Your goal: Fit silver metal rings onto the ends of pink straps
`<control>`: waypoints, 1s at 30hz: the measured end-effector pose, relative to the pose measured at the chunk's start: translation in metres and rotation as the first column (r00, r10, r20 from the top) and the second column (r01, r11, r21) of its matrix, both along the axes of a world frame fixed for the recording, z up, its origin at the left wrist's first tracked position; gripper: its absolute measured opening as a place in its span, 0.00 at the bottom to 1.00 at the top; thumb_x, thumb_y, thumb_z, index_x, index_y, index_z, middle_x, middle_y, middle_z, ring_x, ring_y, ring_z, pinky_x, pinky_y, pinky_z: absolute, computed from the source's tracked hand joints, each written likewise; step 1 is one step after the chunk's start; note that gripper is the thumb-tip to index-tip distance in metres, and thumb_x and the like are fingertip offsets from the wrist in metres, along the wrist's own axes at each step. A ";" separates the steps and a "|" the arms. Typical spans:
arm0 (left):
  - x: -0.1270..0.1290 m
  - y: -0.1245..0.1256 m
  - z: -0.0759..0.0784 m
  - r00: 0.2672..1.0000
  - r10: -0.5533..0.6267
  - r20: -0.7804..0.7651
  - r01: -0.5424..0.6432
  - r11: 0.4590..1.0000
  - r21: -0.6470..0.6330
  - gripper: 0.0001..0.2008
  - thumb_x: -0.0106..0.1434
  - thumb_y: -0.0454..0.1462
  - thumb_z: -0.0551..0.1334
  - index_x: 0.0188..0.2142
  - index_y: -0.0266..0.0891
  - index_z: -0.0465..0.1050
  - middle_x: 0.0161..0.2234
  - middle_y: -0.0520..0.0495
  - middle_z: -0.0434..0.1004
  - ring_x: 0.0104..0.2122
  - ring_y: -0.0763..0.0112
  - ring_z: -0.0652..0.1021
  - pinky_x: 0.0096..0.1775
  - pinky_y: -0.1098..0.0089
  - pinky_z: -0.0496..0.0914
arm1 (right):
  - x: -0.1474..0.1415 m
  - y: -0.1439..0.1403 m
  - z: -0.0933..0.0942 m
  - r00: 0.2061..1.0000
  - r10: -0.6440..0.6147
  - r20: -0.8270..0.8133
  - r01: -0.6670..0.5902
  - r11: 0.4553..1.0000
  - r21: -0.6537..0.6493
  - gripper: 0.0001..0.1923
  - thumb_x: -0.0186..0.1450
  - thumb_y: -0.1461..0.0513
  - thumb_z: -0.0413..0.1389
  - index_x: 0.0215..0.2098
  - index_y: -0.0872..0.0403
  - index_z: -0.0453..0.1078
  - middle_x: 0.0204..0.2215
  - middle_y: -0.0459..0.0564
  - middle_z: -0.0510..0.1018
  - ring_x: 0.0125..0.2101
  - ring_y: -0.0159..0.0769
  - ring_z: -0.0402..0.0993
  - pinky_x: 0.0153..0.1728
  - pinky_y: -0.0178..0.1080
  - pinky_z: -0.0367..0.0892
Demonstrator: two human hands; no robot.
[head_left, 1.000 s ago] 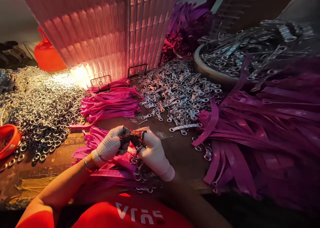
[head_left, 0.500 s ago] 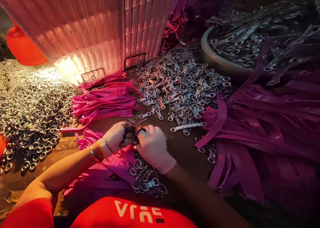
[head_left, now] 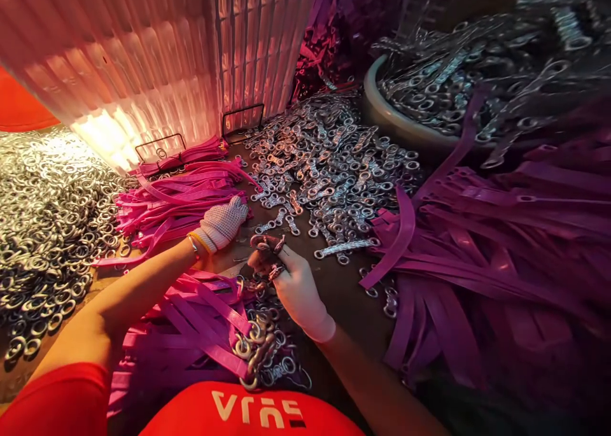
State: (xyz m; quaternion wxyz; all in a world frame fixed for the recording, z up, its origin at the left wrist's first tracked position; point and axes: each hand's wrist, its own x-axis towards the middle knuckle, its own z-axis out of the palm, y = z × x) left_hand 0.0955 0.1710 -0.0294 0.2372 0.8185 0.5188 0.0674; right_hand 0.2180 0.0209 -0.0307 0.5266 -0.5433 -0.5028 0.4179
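Observation:
My left hand point(head_left: 223, 225), in a white dotted knit glove, reaches to the right end of a pile of pink straps point(head_left: 176, 194) and touches it; its bent fingertips are hidden from me. My right hand point(head_left: 293, 286), in a pale glove with dark, bare-looking fingertips, is closed on a small chain of metal rings point(head_left: 275, 270). Below the hands lie more pink straps point(head_left: 200, 321), spread toward my lap. Several metal rings point(head_left: 258, 340) are joined at the ends of these straps.
Loose metal rings point(head_left: 42, 232) are heaped at left. Double-ended metal links point(head_left: 329, 162) lie in the middle, before a basin point(head_left: 382, 105) full of similar pieces. Purple straps point(head_left: 458, 258) cover the right. A ribbed translucent panel point(head_left: 143, 73) stands behind, brightly lit from below.
My left hand has left my right hand and moved up and away to the pink strap pile. My right hand has lowered slightly, still holding the metal piece. The view has shifted a little.

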 end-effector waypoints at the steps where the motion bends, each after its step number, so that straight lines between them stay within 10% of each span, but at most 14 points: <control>1: 0.001 0.001 -0.002 1.000 0.009 -0.017 -0.009 1.000 -0.002 0.09 0.66 0.36 0.59 0.45 0.35 0.71 0.39 0.38 0.76 0.38 0.61 0.78 0.36 0.70 0.66 | -0.001 -0.003 0.002 1.000 0.022 -0.002 -0.022 1.000 -0.001 0.16 0.62 0.63 0.50 0.44 0.53 0.76 0.33 0.47 0.81 0.31 0.35 0.73 0.37 0.37 0.69; 6: -0.018 -0.020 0.012 0.983 -0.042 0.177 0.036 0.999 0.037 0.06 0.63 0.31 0.59 0.39 0.36 0.73 0.45 0.40 0.74 0.37 0.66 0.77 0.35 0.71 0.66 | 0.002 -0.012 0.005 0.992 0.069 0.103 -0.071 0.997 0.012 0.18 0.63 0.66 0.49 0.47 0.52 0.76 0.38 0.48 0.82 0.34 0.36 0.73 0.38 0.37 0.69; 11: -0.058 -0.081 0.044 0.796 0.264 0.544 0.034 0.879 -0.476 0.11 0.68 0.44 0.55 0.37 0.40 0.70 0.18 0.55 0.65 0.15 0.76 0.64 0.18 0.76 0.57 | 0.000 -0.015 0.015 0.929 0.138 0.343 -0.177 0.981 0.086 0.23 0.58 0.70 0.47 0.47 0.51 0.75 0.38 0.49 0.80 0.38 0.39 0.72 0.42 0.39 0.68; 17: -0.075 -0.140 0.054 0.566 0.530 0.631 0.014 0.759 -0.650 0.17 0.65 0.50 0.60 0.30 0.39 0.65 0.16 0.58 0.60 0.12 0.80 0.60 0.14 0.78 0.54 | -0.022 -0.023 0.031 0.503 0.028 0.864 -0.226 0.969 0.100 0.11 0.51 0.70 0.51 0.29 0.55 0.73 0.31 0.55 0.75 0.33 0.41 0.65 0.35 0.42 0.59; 26: -0.078 -0.166 0.060 0.657 0.464 0.594 -0.011 0.794 -0.608 0.19 0.66 0.53 0.57 0.31 0.40 0.66 0.14 0.59 0.59 0.11 0.79 0.58 0.15 0.76 0.53 | -0.029 -0.046 0.040 0.266 -0.152 0.952 -0.320 0.918 0.236 0.06 0.53 0.69 0.54 0.25 0.53 0.70 0.30 0.55 0.74 0.32 0.41 0.60 0.33 0.43 0.51; 30: -0.087 -0.181 0.052 0.798 0.191 0.571 0.000 0.948 -0.317 0.12 0.64 0.42 0.60 0.27 0.39 0.68 0.21 0.51 0.69 0.20 0.76 0.67 0.24 0.74 0.60 | -0.035 -0.058 0.040 0.224 -0.140 0.965 -0.365 0.906 0.216 0.06 0.57 0.68 0.54 0.27 0.54 0.71 0.31 0.56 0.74 0.32 0.42 0.61 0.33 0.43 0.51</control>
